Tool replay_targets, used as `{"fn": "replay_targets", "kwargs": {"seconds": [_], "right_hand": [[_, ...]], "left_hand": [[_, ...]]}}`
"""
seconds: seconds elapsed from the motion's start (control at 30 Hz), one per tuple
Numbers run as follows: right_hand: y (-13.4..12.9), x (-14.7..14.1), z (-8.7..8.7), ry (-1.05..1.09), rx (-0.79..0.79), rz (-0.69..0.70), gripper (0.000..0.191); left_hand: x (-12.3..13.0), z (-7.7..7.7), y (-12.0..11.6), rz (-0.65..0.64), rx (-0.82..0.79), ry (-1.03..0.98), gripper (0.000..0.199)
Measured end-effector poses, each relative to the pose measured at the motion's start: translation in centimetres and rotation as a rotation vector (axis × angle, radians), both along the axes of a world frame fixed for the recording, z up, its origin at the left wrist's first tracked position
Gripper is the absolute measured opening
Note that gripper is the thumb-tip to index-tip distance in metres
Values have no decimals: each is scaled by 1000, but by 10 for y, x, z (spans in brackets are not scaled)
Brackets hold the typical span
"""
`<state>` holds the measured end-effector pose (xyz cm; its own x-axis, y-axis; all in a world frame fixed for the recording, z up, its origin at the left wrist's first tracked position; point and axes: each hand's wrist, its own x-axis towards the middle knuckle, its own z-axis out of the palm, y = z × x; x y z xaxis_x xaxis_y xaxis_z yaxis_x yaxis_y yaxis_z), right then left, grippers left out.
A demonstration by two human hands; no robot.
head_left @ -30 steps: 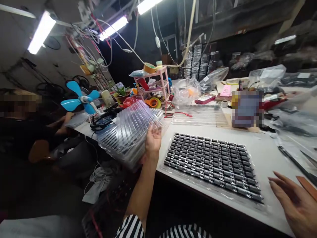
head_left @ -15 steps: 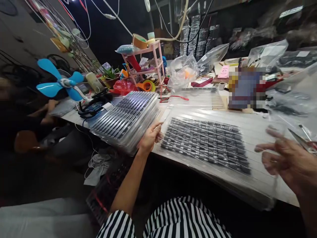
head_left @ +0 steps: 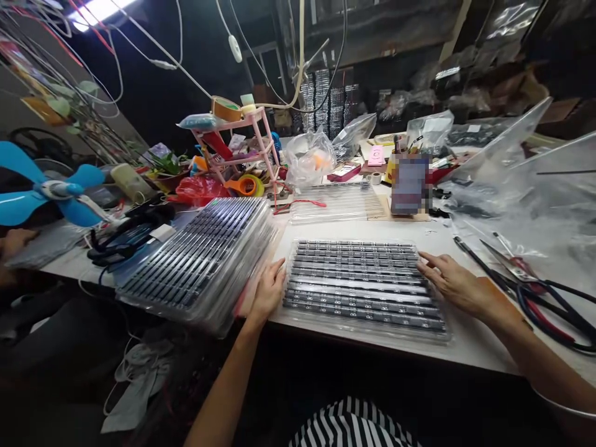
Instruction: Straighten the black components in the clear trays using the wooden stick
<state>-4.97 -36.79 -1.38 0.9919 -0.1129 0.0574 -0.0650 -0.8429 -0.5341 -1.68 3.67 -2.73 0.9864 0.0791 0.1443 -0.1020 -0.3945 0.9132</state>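
In front of me a clear plastic tray [head_left: 363, 284] lies flat on the white table, filled with rows of black strip-like parts bearing small pale marks. My left hand [head_left: 269, 290] grips its left edge, fingers closed together at the rim. At the opposite side my right hand [head_left: 451, 280] holds the right edge, with thumb and fingertips against the rim. To the left of my left hand rises a stack of similar clear trays [head_left: 195, 261], its top one filled with dark strips.
Scissors [head_left: 519, 267] and black-and-red-handled cutters [head_left: 559, 310] lie right of my forearm. Behind the tray are an empty ribbed clear tray [head_left: 333, 202], a pink rack [head_left: 261, 139] and plastic bags [head_left: 310, 158]. A blue fan [head_left: 51, 189] stands at left.
My right hand has come in from the right onto the tray's right edge. The clear plastic slanting over the parts now lies flat and even with the tray. The view has swung right.
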Motion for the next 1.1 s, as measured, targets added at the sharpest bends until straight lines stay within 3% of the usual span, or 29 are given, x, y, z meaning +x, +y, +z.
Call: {"fn": "replay_targets", "kwargs": {"seconds": [0.1, 0.27, 0.43, 0.5, 0.6, 0.73, 0.87, 0.93, 1.03, 1.1], "right_hand": [[0, 0, -7, -4, -116, 40, 62], [12, 0, -7, -10, -361, -64, 47], [49, 4, 16, 141, -696, 110, 50], [61, 10, 22, 163, -703, 137, 43], [69, 11, 27, 191, -632, 91, 42], [70, -33, 30, 210, -484, -31, 47], [68, -120, 23, 100, -264, -165, 35], [65, -168, 14, -58, 0, -338, 40], [62, -231, -3, -155, 587, -634, 58], [62, -258, -15, -153, 1013, -663, 58]], "left_hand": [[12, 5, -5, -61, 76, 10, 32], [18, 5, -15, -99, 249, 42, 38], [8, 8, -30, -65, 957, 72, 45], [7, 11, -34, -86, 1115, 50, 46], [14, 17, -33, -134, 1202, 27, 44], [32, 19, -20, -248, 1230, 33, 45], [52, 8, -24, -406, 1067, -104, 50], [52, 3, -44, -496, 976, -158, 53], [38, 4, -84, -593, 906, -172, 60], [26, 11, -107, -590, 876, -121, 66]]}}
